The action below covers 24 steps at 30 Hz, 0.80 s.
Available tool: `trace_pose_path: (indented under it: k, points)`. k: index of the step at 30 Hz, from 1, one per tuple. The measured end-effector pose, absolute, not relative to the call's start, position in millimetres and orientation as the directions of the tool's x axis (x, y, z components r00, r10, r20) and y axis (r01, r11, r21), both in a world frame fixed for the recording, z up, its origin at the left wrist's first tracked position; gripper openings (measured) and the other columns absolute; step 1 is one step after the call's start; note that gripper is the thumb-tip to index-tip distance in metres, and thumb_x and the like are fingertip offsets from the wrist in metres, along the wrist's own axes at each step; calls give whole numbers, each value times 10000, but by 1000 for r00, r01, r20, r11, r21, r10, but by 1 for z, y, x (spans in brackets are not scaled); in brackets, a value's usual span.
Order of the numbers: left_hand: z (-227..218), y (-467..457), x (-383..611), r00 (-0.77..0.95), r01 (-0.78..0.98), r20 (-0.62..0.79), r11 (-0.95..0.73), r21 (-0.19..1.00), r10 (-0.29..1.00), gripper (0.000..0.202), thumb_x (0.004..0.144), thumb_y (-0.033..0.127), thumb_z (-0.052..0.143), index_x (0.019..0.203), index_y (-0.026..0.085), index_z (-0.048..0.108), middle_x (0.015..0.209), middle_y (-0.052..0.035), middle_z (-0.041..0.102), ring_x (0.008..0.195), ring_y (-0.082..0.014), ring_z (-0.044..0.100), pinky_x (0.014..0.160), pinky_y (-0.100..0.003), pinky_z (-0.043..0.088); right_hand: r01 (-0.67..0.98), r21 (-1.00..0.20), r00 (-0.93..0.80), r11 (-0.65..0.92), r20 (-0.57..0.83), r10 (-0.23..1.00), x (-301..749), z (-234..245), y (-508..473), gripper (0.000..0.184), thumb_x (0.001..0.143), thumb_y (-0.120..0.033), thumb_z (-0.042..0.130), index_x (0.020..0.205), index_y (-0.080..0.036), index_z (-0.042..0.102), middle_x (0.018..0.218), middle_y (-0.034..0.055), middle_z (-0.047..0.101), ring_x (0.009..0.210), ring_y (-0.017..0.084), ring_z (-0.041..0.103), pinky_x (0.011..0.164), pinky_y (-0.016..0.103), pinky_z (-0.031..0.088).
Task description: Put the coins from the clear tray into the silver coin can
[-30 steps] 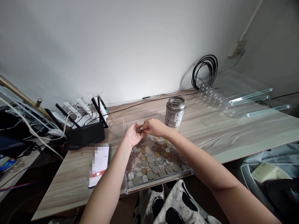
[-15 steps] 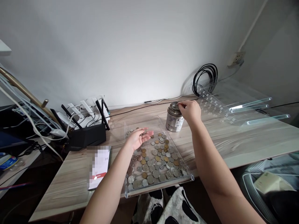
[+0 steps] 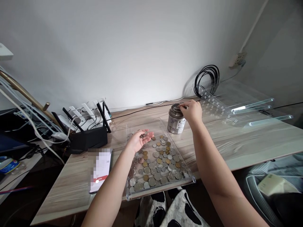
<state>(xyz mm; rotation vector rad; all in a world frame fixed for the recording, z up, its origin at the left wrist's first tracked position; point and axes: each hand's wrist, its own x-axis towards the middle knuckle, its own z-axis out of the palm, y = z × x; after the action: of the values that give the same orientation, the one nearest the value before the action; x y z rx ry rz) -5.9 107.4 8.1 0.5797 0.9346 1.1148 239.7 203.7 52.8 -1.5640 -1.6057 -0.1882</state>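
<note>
My left hand (image 3: 139,141) lies palm up over the far left part of a clear acrylic tray (image 3: 161,186), with a few coins (image 3: 143,135) resting in its fingers. Several loose silver and brass coins (image 3: 157,164) cover the tray floor. My right hand (image 3: 192,112) is at the slotted lid of a silver metal tin (image 3: 176,119), its fingertips pinched over the slot. Whether a coin sits between those fingertips I cannot tell. The tin stands upright just beyond the tray's far right corner.
A phone (image 3: 100,170) lies face up left of the tray. A black router (image 3: 87,137) and white antennas stand at the back left among cables. Clear acrylic shelving (image 3: 239,104) and a coiled black cable (image 3: 207,77) sit at the back right. The wooden desk (image 3: 236,138) ends near my lap.
A second ago both hands met over the tray's far end. My right hand then moved right to the tin's lid and stays there; my left hand stayed, palm up with coins.
</note>
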Motion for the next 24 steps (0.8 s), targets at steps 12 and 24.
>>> trace_pose_path:
  k: [12,24]
  points:
    - [3,110,-10,202,-519,-334,390,761,921,241,749,59,380,927,34,540,867,-180,649,819,-196,633,630,-202,523,933,-317,38,168,554,832,237,60,190,324,779,-333,383,733,-194,672,791,74,633,880,237,452,707,340,311]
    - [6,108,-8,196,-530,-339,390,753,920,250,727,42,388,929,37,536,866,-177,649,806,-189,635,609,-198,523,947,-273,-28,166,445,895,241,70,194,299,724,-307,406,815,-232,680,927,69,590,923,245,440,720,350,328]
